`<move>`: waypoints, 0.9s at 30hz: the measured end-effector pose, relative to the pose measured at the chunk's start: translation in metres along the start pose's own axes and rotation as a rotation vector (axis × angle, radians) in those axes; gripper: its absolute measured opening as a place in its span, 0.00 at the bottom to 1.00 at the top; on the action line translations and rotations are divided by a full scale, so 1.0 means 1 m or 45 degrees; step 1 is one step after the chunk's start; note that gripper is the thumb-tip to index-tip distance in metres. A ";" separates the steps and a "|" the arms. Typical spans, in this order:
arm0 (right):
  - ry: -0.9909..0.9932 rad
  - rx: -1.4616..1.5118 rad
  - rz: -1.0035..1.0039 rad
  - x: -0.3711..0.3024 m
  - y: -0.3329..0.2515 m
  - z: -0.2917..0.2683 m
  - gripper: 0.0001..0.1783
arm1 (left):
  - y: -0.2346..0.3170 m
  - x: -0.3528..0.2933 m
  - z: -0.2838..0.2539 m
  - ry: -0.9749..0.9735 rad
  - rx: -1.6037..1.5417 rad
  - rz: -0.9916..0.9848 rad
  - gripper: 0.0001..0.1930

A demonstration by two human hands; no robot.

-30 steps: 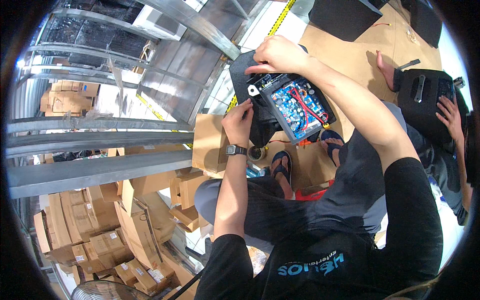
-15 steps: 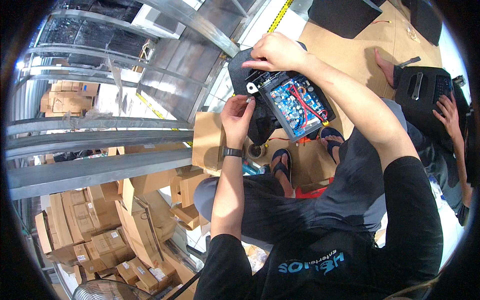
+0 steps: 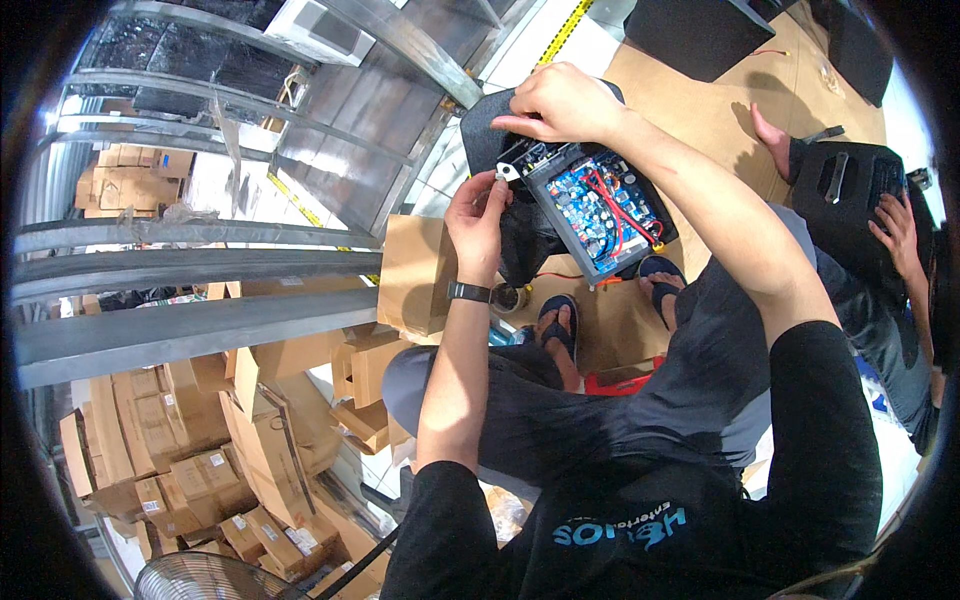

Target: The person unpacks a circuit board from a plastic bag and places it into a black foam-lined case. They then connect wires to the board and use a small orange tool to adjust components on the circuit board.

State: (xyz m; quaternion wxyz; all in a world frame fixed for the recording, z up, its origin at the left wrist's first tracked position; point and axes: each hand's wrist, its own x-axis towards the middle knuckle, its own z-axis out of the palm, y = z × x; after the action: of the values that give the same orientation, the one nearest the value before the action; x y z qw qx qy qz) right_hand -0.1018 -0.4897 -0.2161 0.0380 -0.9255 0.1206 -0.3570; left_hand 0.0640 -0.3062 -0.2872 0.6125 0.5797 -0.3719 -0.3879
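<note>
A black amplifier-like module (image 3: 577, 262) with an exposed blue circuit board (image 3: 590, 205) and red wires is tilted at an opening in a black speaker cabinet (image 3: 487, 130). My right hand (image 3: 565, 105) is curled over the module's far edge, its thumb stretched left; the fingertips are partly hidden. On the near-left side, my left hand (image 3: 475, 222) pinches thumb and finger at a small white piece (image 3: 507, 172) beside the module's corner. A yellow connector (image 3: 658, 247) ends the red wires.
Brown cardboard covers the floor, with a roll of tape (image 3: 511, 297) near my feet. Metal rack bars (image 3: 200, 340) and stacked cardboard boxes (image 3: 190, 480) stand left. At right, a co-worker's hand (image 3: 893, 225) rests on another black cabinet (image 3: 845, 190). More black cabinets (image 3: 690, 35) stand beyond.
My left hand has moved slightly away from me, and its pinched fingertips now meet the white piece at the module's corner. My right hand keeps its hold, shifting slightly right.
</note>
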 end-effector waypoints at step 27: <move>-0.068 -0.004 0.004 0.004 0.001 -0.003 0.29 | -0.008 0.006 0.010 0.115 0.084 0.080 0.09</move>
State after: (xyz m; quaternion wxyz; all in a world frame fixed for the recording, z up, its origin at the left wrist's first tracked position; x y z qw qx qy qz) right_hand -0.1012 -0.4913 -0.2119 0.0402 -0.9346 0.1214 -0.3319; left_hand 0.0575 -0.3163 -0.2951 0.6211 0.6046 -0.3745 -0.3294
